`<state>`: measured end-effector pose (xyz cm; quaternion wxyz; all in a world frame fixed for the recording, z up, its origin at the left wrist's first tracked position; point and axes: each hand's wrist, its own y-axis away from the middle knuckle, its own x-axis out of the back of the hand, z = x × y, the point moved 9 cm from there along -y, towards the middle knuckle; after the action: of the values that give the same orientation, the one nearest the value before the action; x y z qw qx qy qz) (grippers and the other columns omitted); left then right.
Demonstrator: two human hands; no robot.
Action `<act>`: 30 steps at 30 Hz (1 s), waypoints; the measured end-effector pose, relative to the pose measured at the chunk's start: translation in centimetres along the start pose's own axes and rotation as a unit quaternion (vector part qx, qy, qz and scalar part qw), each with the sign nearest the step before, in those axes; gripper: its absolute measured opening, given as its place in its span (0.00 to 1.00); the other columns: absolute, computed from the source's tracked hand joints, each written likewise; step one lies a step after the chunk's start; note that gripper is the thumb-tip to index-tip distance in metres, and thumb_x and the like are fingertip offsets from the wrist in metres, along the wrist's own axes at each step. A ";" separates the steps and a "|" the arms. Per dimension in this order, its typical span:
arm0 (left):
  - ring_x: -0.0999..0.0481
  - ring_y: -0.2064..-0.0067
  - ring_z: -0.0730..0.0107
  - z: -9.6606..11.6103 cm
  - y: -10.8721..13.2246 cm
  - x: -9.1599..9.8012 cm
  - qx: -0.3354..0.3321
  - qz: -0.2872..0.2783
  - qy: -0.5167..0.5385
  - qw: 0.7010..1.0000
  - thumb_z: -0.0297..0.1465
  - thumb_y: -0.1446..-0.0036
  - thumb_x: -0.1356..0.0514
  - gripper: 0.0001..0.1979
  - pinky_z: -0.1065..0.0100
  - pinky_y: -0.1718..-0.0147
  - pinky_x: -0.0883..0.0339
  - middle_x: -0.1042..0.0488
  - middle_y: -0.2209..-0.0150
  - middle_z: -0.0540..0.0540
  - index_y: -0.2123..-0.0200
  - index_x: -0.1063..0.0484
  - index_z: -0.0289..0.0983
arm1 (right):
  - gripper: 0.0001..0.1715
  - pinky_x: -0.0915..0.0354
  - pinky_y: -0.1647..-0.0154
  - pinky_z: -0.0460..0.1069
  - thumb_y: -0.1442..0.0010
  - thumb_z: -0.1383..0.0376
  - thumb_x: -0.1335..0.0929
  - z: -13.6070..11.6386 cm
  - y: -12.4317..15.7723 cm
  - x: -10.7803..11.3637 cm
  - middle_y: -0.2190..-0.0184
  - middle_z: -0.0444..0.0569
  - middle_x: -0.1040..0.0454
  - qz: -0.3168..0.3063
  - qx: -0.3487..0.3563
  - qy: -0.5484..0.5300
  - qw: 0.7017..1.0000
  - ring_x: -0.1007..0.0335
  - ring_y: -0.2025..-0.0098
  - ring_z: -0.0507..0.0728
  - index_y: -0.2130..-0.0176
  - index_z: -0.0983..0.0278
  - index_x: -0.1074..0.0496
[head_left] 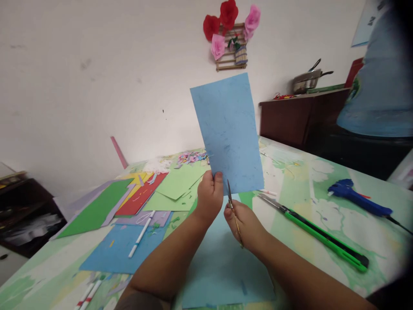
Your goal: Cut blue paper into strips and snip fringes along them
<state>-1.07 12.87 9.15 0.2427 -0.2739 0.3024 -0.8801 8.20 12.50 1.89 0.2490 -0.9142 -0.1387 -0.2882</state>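
My left hand [209, 194] pinches the lower left corner of a blue sheet [230, 133], which stands upright above the table. In my right hand [247, 224] is a pair of scissors [230, 199], its blades pointing up at the sheet's bottom edge, close to my left fingers. Whether the blades have bitten into the sheet is hard to make out. Below my hands lies a lighter blue sheet [226, 275] on the table. Right of my right hand rests a green box cutter [322, 234] with its blade out.
A blue glue gun [359, 200] with a cord lies at the right. On the left are green [97, 211], red [142, 193] and blue [112, 247] sheets, a white marker [142, 234] and paper scraps. A person in a light blue shirt [380, 77] stands at the far right.
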 end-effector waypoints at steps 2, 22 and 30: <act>0.40 0.78 0.75 0.1 0.0 0.0 -0.004 0.001 -0.001 1.000 0.35 0.43 0.54 0.12 0.73 0.77 0.46 0.41 0.82 0.54 0.77 0.45 0.38 | 0.22 0.48 0.77 0.47 0.43 0.50 0.48 0.1 0.0 0.0 0.80 0.45 0.39 0.005 0.001 0.007 1.000 0.45 0.78 0.52 0.76 0.62 0.45; 0.41 0.79 0.76 0.1 -0.1 0.3 -0.018 0.008 -0.003 1.000 0.37 0.43 0.54 0.14 0.73 0.78 0.45 0.42 0.83 0.54 0.78 0.44 0.38 | 0.22 0.50 0.78 0.46 0.43 0.50 0.46 1.0 -0.6 -0.6 0.83 0.44 0.38 -0.041 -0.044 0.029 0.998 0.42 0.80 0.52 0.75 0.63 0.41; 0.41 0.79 0.76 -0.2 -0.2 0.2 -0.007 0.002 0.013 1.000 0.37 0.43 0.54 0.14 0.74 0.79 0.46 0.43 0.83 0.54 0.79 0.45 0.38 | 0.21 0.49 0.78 0.46 0.43 0.51 0.44 1.0 -0.8 -0.5 0.84 0.43 0.38 -0.045 -0.044 0.040 0.997 0.42 0.81 0.51 0.75 0.64 0.39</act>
<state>-1.37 12.94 9.22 0.2384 -0.2630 0.3120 -0.8813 7.96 13.60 1.19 0.2008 -0.9048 -0.1566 -0.3414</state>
